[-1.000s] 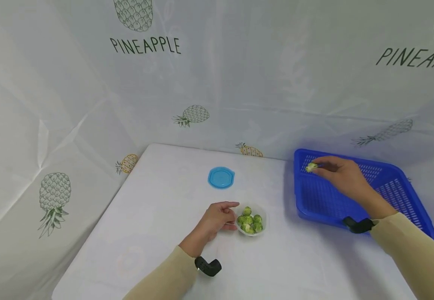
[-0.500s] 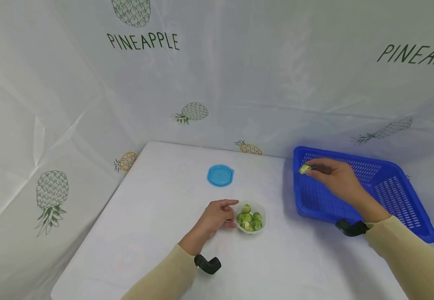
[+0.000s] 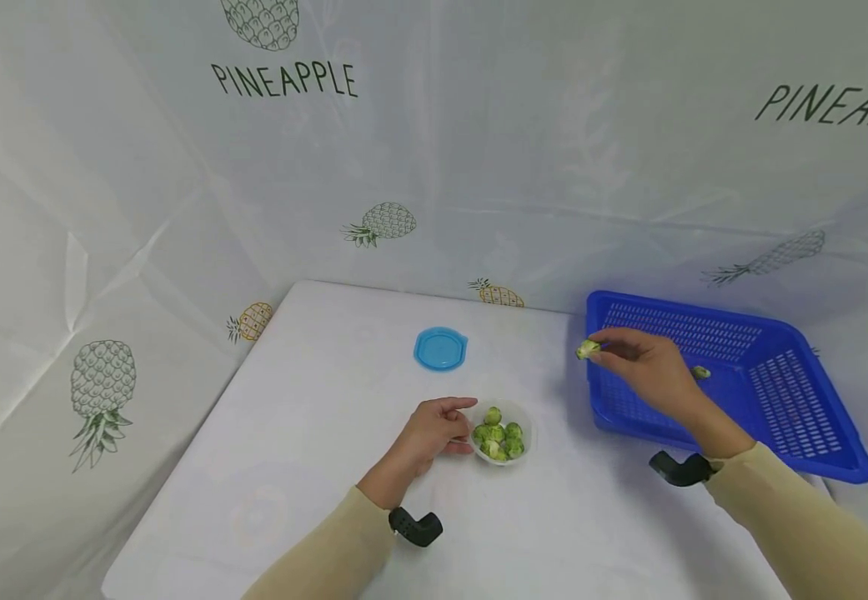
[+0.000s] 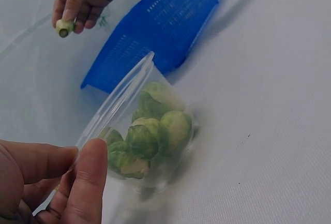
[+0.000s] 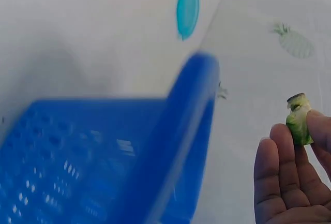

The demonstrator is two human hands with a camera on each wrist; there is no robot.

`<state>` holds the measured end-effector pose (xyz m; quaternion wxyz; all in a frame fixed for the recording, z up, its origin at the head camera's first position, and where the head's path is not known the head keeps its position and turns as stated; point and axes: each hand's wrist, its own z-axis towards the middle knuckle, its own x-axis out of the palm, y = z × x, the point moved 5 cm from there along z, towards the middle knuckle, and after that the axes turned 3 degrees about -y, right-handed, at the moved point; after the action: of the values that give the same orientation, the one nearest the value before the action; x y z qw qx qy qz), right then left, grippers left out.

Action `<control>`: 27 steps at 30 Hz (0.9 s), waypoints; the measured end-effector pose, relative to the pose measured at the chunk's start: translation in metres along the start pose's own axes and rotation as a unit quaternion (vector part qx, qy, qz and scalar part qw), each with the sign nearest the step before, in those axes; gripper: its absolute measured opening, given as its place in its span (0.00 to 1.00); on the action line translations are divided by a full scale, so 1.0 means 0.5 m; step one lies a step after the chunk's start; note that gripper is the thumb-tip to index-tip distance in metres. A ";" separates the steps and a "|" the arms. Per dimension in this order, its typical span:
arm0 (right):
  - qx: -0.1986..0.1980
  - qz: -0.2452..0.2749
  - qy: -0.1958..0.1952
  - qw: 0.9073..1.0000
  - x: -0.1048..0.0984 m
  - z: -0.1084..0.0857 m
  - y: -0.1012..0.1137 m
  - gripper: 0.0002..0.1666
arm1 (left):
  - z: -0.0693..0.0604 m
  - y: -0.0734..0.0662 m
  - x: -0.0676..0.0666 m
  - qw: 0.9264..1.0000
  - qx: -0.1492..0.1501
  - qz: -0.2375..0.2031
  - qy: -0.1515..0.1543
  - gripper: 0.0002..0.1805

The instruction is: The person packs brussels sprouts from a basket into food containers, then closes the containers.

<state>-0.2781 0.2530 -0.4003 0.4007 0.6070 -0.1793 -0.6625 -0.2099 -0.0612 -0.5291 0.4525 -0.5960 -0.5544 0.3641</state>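
My left hand [image 3: 434, 435] pinches the rim of a clear plastic tub [image 4: 173, 175] between thumb and finger. Several green Brussels sprouts [image 3: 495, 432] lie in that tub, which stands on the white table. Over the left rim of a blue basket [image 3: 767, 442], my right hand [image 3: 647, 368] holds one Brussels sprout [image 3: 588, 349] by thumb and fingertips. Its cut stem end shows in the right wrist view. Another sprout [image 3: 699, 372] lies inside the basket, partly behind the right hand.
A light blue lid [image 3: 440, 349] lies flat on the table [image 3: 313, 433] behind the tub. Hanging white sheeting [image 3: 516, 167] with printed pineapples borders the table at the back and left. The basket stands at the table's right side.
The right hand has moved left with its sprout, from above the basket's inside to its left rim. The sprout inside the basket has come into sight. The left hand stays at the tub.
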 end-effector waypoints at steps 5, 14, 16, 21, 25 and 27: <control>-0.022 0.018 -0.009 1.000 0.027 -0.007 0.012 0.16 | 0.001 0.001 0.000 1.000 0.000 0.000 -0.001 0.26; -0.039 0.045 -0.021 0.998 0.080 -0.027 0.029 0.15 | 0.002 0.002 0.000 1.000 -0.003 -0.005 -0.004 0.26; -0.042 0.041 -0.027 0.998 0.092 -0.031 0.031 0.15 | 0.002 0.002 0.001 1.000 -0.003 -0.005 -0.003 0.26; -0.050 0.036 -0.040 0.997 0.118 -0.043 0.032 0.14 | 0.001 0.003 0.001 1.000 -0.001 -0.004 -0.001 0.26; -0.049 0.059 -0.048 0.996 0.136 -0.052 0.034 0.15 | 0.001 0.003 0.001 1.000 0.000 -0.003 -0.001 0.26; -0.044 0.069 -0.051 0.995 0.145 -0.056 0.034 0.15 | 0.000 0.003 0.001 1.000 0.000 -0.002 -0.001 0.26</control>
<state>-0.2421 0.1954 -0.4416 0.4618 0.5408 -0.2116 -0.6704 -0.2096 -0.0607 -0.5305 0.4529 -0.5942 -0.5562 0.3639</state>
